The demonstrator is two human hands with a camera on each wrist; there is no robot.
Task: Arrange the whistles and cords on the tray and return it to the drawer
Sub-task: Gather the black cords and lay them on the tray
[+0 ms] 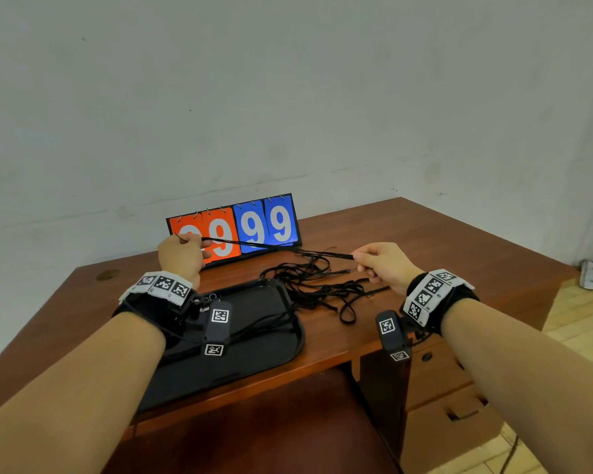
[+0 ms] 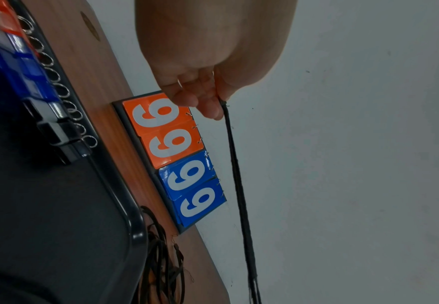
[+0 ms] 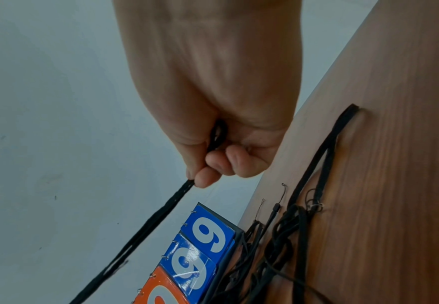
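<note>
A black cord (image 1: 274,247) is stretched taut in the air between my two hands, above the desk. My left hand (image 1: 185,249) pinches one end (image 2: 223,102) in front of the scoreboard. My right hand (image 1: 374,263) pinches the other end (image 3: 190,183), with more cord curled in its fist. A tangle of several black cords (image 1: 317,285) lies on the desk below, to the right of the black tray (image 1: 274,350). Whistles with metal rings (image 2: 57,131) lie in a row along the tray's far left edge; a few cords lie across the tray.
A flip scoreboard (image 1: 235,227) showing 99 in orange and 99 in blue stands at the back of the wooden desk (image 1: 442,241), against the wall. Drawers (image 1: 459,405) with handles are at the desk's front right. A dark red chair seat (image 1: 271,429) is below me.
</note>
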